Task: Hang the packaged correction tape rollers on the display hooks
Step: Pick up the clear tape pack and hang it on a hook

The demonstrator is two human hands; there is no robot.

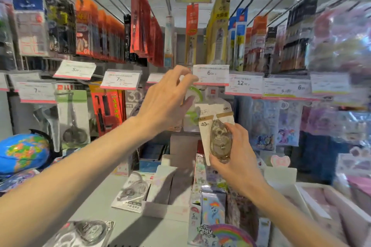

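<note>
My right hand grips a packaged correction tape roller, white card marked 40m with a brownish clear roller, held upright below a white price tag reading 6.00. My left hand is raised beside that tag, fingertips pinched at its left edge, in front of a green and white package hanging behind. The hook under the tag is hidden. Two more packaged rollers lie on the grey counter, one at centre and one at the near edge.
Rows of hanging stationery packs fill the hooks above and to both sides. A globe sits at the left. Open white display boxes and pony card packs crowd the counter under my hands. A pink-white box is at the right.
</note>
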